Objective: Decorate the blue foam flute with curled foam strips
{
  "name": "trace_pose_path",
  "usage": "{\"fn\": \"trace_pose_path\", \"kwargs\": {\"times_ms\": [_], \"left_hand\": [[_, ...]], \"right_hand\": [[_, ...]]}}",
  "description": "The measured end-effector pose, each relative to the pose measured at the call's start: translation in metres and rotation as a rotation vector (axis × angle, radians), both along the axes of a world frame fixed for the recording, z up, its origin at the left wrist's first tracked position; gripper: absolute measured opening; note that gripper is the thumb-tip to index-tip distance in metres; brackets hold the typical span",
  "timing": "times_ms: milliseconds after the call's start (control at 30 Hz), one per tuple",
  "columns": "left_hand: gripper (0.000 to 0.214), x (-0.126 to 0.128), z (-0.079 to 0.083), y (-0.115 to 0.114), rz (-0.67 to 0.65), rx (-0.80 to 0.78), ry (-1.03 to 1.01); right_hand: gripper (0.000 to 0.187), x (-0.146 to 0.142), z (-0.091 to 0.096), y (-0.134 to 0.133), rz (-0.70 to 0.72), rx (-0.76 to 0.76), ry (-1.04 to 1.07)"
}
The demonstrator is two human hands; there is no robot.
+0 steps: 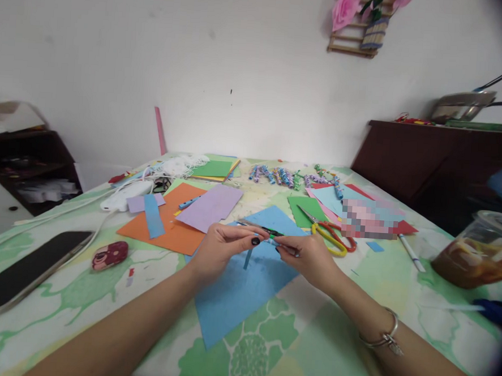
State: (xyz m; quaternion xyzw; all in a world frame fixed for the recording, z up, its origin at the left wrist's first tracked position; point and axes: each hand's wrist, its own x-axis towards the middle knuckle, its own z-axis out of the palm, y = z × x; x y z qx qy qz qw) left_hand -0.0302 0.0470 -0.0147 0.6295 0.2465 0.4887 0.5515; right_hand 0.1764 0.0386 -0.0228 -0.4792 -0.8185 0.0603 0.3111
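My left hand (217,248) is closed in a pinch at the middle of the view, and a narrow blue paper strip (247,259) hangs down from its fingertips. My right hand (312,261) pinches a thin dark stick (277,233), pen-like with a bit of green, lying across between both hands. Light blue paper (272,242) shows around the stick between the fingertips. Beneath both hands lies a large blue paper sheet (244,306). Scissors (328,241) with yellow and red handles rest just beyond my right hand, partly on a green paper (303,211).
Orange (146,230) and purple (216,203) papers lie left. Behind are several curled paper pieces (283,177) and white string (180,165). A phone (29,271), red case (109,255) and power strip (125,194) sit left; a plastic cup (472,252) and pen (411,253) right.
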Motion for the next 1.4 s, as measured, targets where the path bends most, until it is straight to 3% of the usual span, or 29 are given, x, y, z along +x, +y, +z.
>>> {"fn": "trace_pose_path", "kwargs": {"times_ms": [200,400,567,667,767,900,1000,1233,1400], "left_hand": [[0.011,0.0,0.007,-0.003,0.006,0.025,0.045],[0.029,-0.01,0.013,0.007,0.054,0.297,0.235],[0.032,-0.023,0.008,0.027,0.088,0.366,0.342],[0.027,-0.026,0.002,0.035,0.118,0.358,0.383],[0.018,-0.021,-0.004,0.034,0.176,0.363,0.415],[0.009,-0.002,-0.01,0.02,0.134,0.399,0.417],[0.007,0.008,-0.009,0.008,0.136,0.423,0.439],[0.008,0.005,0.001,-0.002,0.136,0.392,0.321],[0.013,0.004,0.003,-0.001,0.0,0.124,0.248]], "right_hand": [[0.022,-0.004,-0.002,-0.003,0.072,0.065,-0.146],[0.019,-0.007,-0.002,-0.006,0.2,0.096,-0.127],[0.02,-0.004,0.007,-0.011,0.313,-0.145,0.032],[0.021,0.002,0.014,-0.014,0.372,-0.39,0.227],[0.021,0.006,0.019,-0.015,0.375,-0.491,0.474],[0.026,0.005,0.017,-0.011,0.249,-0.364,0.707],[0.03,0.006,0.012,-0.004,0.102,-0.235,0.706],[0.025,0.008,0.006,0.002,0.023,0.019,0.211],[0.024,0.002,0.004,-0.001,0.124,0.141,0.037]]}}
